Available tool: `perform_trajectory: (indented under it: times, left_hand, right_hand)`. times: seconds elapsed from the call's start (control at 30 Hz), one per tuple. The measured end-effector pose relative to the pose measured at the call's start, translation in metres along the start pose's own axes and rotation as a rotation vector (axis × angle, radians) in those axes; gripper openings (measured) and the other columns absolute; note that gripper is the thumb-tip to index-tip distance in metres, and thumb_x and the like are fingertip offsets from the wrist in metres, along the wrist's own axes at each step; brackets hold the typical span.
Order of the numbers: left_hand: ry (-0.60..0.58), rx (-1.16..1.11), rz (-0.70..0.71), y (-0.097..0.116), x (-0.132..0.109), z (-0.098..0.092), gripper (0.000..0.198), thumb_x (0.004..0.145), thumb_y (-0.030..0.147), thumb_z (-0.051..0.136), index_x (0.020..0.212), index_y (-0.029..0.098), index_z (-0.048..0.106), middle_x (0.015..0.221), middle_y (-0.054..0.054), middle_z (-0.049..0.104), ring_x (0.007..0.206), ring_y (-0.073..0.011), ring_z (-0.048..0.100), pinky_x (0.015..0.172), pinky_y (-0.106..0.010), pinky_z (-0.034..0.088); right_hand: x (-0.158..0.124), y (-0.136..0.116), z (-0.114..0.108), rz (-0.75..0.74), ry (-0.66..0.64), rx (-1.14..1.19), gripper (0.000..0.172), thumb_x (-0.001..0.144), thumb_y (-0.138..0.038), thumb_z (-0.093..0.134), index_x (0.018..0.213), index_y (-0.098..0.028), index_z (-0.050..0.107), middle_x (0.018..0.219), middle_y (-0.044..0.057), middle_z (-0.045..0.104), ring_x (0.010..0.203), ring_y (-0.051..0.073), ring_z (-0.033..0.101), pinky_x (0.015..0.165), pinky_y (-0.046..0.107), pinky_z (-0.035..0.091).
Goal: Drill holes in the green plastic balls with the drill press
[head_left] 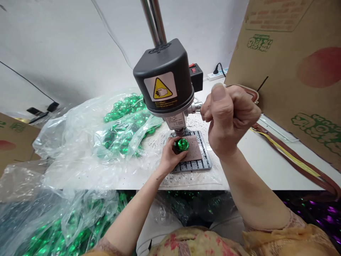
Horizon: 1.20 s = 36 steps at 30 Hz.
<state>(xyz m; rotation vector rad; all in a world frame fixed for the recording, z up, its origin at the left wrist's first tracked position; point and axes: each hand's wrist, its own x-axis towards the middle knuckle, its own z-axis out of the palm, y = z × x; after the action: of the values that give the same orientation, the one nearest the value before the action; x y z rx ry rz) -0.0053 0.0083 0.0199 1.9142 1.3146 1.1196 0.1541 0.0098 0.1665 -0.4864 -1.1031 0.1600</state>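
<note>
At the centre of the frame, the left hand [171,152] pinches a shiny green ball [183,144] between thumb and fingers, over the pink pad [195,149] below the black machine head [162,76]. Right of centre, the right hand [230,115] has its fingers curled closed on the side lever [197,106]. The ball looks light, stiff, slick and probably thin-shelled; best held gently, low around its sides.

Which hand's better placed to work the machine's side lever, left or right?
Right, it seems: the right hand is closed, apparently around the side lever, while the left hand is occupied holding the green ball below the machine head.
</note>
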Motion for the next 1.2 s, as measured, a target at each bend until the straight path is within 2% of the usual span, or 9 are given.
perform_trajectory:
  times: [0.17,0.37,0.63,0.77,1.0,1.2]
  left_hand:
    - [0.023,0.141,0.070,0.005,-0.003,0.004,0.052,0.073,0.022,0.081,0.121,0.021,0.060,0.112,-0.007,0.062,0.103,-0.0237,0.063,0.089,-0.039,0.053]
    - [0.027,0.074,0.027,0.002,-0.011,0.007,0.049,0.082,0.030,0.076,0.127,0.024,0.058,0.121,-0.009,0.065,0.114,-0.0263,0.061,0.098,-0.044,0.049]
    - [0.098,-0.067,-0.074,0.004,-0.015,0.019,0.050,0.076,0.027,0.079,0.120,0.022,0.056,0.113,-0.007,0.063,0.108,-0.0250,0.061,0.095,-0.042,0.050]
    - [0.071,-0.108,-0.078,-0.001,-0.013,0.018,0.051,0.075,0.026,0.081,0.120,0.023,0.057,0.114,-0.008,0.063,0.111,-0.0264,0.060,0.098,-0.043,0.048]
    - [0.048,-0.153,-0.085,-0.006,-0.014,0.017,0.053,0.076,0.028,0.081,0.123,0.024,0.055,0.118,-0.008,0.063,0.113,-0.0269,0.059,0.099,-0.044,0.048]
    - [0.052,-0.130,-0.053,-0.004,-0.015,0.018,0.052,0.078,0.029,0.079,0.123,0.024,0.054,0.119,-0.009,0.062,0.115,-0.0268,0.059,0.102,-0.045,0.047]
  right_hand:
    - [0.001,0.000,0.000,-0.022,-0.005,-0.019,0.046,0.096,-0.037,0.052,0.061,-0.023,0.025,0.053,-0.005,0.028,0.046,0.006,0.034,0.046,0.027,0.030]
    - [0.001,-0.002,0.000,-0.013,-0.001,-0.031,0.048,0.095,-0.035,0.053,0.059,-0.023,0.023,0.050,-0.005,0.029,0.043,0.008,0.034,0.043,0.030,0.030]
    - [0.018,-0.010,0.007,0.091,-0.002,0.107,0.046,0.090,-0.021,0.061,0.053,-0.022,0.034,0.047,-0.006,0.036,0.041,0.007,0.034,0.043,0.030,0.026]
    - [0.018,-0.011,0.008,0.123,-0.007,0.074,0.046,0.092,-0.030,0.059,0.055,-0.022,0.033,0.049,-0.006,0.034,0.043,0.007,0.034,0.045,0.028,0.027]
    - [-0.004,-0.001,0.003,0.045,0.062,0.076,0.050,0.093,-0.033,0.058,0.054,-0.021,0.028,0.050,-0.005,0.027,0.044,0.007,0.030,0.048,0.031,0.026]
    - [-0.013,0.006,0.001,-0.039,0.113,0.095,0.050,0.092,-0.029,0.057,0.055,-0.021,0.025,0.049,-0.005,0.022,0.042,0.007,0.026,0.046,0.031,0.023]
